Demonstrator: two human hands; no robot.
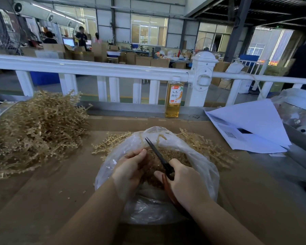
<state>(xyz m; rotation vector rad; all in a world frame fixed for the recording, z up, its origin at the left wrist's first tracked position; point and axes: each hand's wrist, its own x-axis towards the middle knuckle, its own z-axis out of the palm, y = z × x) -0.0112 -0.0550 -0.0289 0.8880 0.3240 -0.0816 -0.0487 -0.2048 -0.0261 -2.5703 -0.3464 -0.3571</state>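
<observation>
While the heap of dry tan strands (34, 128) at the bench's (42, 200) left edge lies uncut, I see the left hand (131, 167) curled round a tuft (149, 162) inside the clear plastic bag (201, 167) at mid near edge, though the blur hides exactly what it pinches. The right hand (185, 181) is clamped on the red-handled scissors (157, 154), whose blades look closed and point away. With few chopped bits bagged and loose sprigs (207, 147) waiting behind, I'd judge most of the cutting remains.

Bag (201, 167) at table (60, 191) centre, strand heap (34, 128) left, papers (251, 128) right, bottle (173, 101) behind, before railing (95, 68).
</observation>
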